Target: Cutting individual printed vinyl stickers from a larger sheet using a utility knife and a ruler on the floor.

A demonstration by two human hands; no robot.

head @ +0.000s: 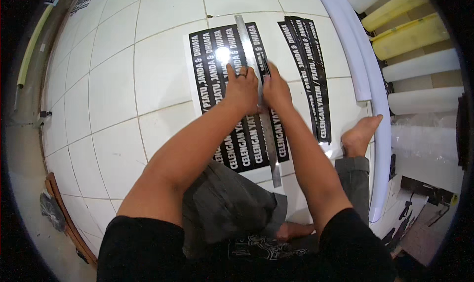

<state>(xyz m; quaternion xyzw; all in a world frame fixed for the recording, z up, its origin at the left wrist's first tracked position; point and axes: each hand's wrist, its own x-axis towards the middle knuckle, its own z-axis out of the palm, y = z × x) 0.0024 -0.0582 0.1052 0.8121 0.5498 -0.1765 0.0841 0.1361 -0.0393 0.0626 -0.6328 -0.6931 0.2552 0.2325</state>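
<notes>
A printed black sheet (pixel 207 73) with rows of white lettering and a pale margin lies on the white tiled floor. Lengthwise across its right part runs a long steel ruler (pixel 246 41), its ends reaching past the sheet. My left hand (pixel 242 89), a dark ring on one finger, presses the ruler down near its middle. Along the ruler's right edge, my right hand (pixel 277 91) grips a slim dark tool (pixel 267 68), probably a cutter knife; its tip is too small to make out. To the right lie several overlapping black lettered strips (pixel 313 71), separate from the sheet.
Long white rolls (pixel 379 145) lie on the floor at the right, near my bare foot (pixel 357 136). Beyond them are stacked white and yellow rolls (pixel 405 36). A brown wooden strip (pixel 68 219) and a dark plastic bag (pixel 52 211) are at the lower left.
</notes>
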